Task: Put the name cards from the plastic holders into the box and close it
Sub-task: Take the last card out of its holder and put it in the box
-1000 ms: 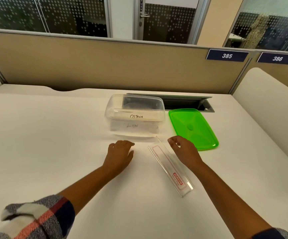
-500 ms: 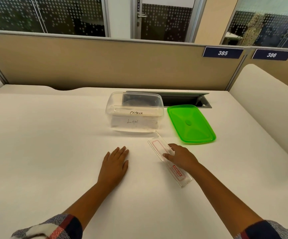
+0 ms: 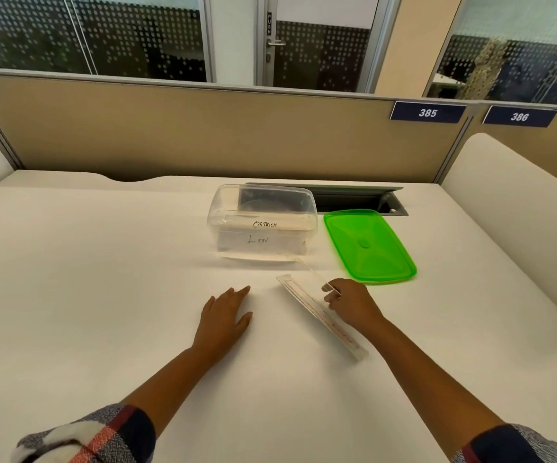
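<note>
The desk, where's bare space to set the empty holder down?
Free: the wide desk stretch left of the clear box and left hand, and the near edge between the forearms. Crowded: around the green lid, holder, right hand.

Clear box [image 3: 263, 225] open, cards "OSTRICH" [image 3: 265, 224] and "LION" [image 3: 257, 240] inside. Green lid [image 3: 369, 246] flat, right of box. Clear holder [image 3: 317, 312] tilted, near side of box.

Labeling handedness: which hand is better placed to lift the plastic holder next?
Right. The right hand already grips the plastic holder along its right edge, tilting it up off the desk. The left hand lies flat on the desk, apart from it.
</note>
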The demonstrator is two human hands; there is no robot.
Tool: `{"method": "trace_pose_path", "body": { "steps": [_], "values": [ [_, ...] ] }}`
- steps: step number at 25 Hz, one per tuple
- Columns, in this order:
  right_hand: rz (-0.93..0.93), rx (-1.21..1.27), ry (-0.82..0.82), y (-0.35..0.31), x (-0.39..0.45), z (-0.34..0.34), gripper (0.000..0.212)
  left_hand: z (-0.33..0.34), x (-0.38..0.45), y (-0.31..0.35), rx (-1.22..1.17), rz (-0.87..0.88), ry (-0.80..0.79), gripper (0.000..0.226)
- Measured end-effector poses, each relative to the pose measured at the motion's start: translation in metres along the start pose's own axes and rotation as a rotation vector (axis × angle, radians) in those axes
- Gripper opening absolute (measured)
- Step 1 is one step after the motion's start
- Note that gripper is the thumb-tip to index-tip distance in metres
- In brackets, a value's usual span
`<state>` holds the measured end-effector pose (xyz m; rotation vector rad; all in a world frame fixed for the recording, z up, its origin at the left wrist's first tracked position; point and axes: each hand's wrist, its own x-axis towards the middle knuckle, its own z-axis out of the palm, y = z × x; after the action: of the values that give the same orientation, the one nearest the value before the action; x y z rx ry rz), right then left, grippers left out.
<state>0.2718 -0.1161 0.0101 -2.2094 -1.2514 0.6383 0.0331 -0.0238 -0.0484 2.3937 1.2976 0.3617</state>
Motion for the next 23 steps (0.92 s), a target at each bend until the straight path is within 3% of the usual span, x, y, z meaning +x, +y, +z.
{"method": "trace_pose_path", "body": {
  "steps": [2, 5, 9, 12, 15, 18, 20, 23],
  "values": [
    [0.001, 0.109, -0.011, -0.006, 0.000, -0.002, 0.023, -0.007, 0.005, 0.005, -0.216, -0.042, 0.010, 0.041],
    [-0.105, 0.047, 0.102, -0.018, -0.006, -0.002, 0.007, -0.025, 0.015, 0.018, -0.545, -0.165, 0.103, 0.026],
    [-0.306, 0.072, 0.318, -0.028, -0.017, 0.000, 0.004, -0.057, 0.026, 0.041, -0.675, -0.198, 0.308, 0.027],
    [-0.323, 0.272, 0.327, -0.037, -0.019, 0.000, 0.011, -0.073, 0.029, 0.056, -0.845, -0.208, 0.243, 0.027],
    [-0.284, 0.452, 0.210, -0.046, -0.018, 0.004, 0.022, -0.075, 0.019, 0.066, -0.900, -0.037, 0.253, 0.024],
    [-0.205, 0.625, -0.018, -0.054, -0.018, 0.007, 0.020, -0.078, 0.014, 0.071, -0.709, 0.210, 0.240, 0.050],
    [-0.115, 0.720, -0.161, -0.055, -0.016, 0.002, 0.018, -0.086, 0.018, 0.073, -0.699, 0.180, 0.169, 0.051],
    [-0.002, 0.692, -0.342, -0.052, -0.014, -0.006, 0.013, -0.099, 0.027, 0.061, -0.789, 0.059, 0.052, 0.024]
  ]
}}
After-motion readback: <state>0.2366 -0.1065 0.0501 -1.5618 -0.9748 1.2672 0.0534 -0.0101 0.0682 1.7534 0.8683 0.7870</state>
